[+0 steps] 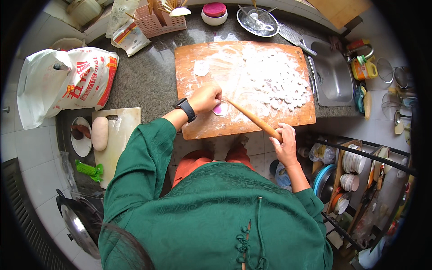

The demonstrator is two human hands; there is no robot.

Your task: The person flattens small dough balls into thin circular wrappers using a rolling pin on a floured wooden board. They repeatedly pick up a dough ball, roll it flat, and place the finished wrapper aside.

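A floured wooden board [233,81] lies on the counter before me. With bent fingers my left hand [208,98] touches the edge of a small round of dough [220,108], white with a pink middle. My right hand [285,143] grips the thick end of a tapered wooden rolling pin [254,118], whose thin tip points at that round from the right. Another flat white dough round [201,68] rests near the board's upper left. Many small floured dough pieces [280,79] are spread over the right half.
A steel sink [332,74] adjoins the board's right side. Beyond the board stand a white bowl [214,20], a steel bowl with utensils [258,27] and a pink basket [162,25]. To the left are a large flour bag [71,81] and a dough log [100,133] on a pale cutting board [125,135].
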